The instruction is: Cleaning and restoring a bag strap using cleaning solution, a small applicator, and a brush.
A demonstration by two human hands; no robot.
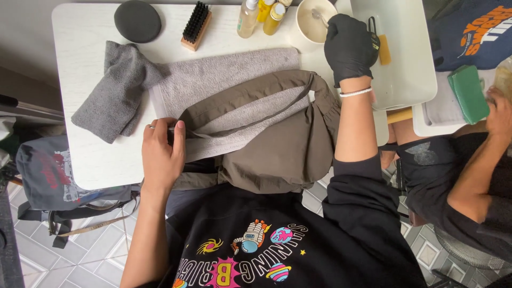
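Observation:
An olive-brown sling bag point(282, 149) lies on a light grey towel point(213, 80) at the near edge of the white table point(85, 48). My bare left hand point(162, 152) is curled over the bag's strap at its left end and pins it to the towel. My right hand point(349, 45), in a black glove, reaches past the bag to the white tray point(405, 74). There it is closed on a small yellowish brush-like tool point(384, 50). How the fingers grip it is partly hidden.
A cream bowl point(309, 26) with a spoon, small bottles point(256, 16), a wooden brush point(196, 25), a black round pad point(137, 20) and a dark grey cloth point(117, 90) sit on the table. Another person's hand point(498, 109) and a green sponge point(469, 93) are at right. A grey bag point(53, 176) lies on the floor.

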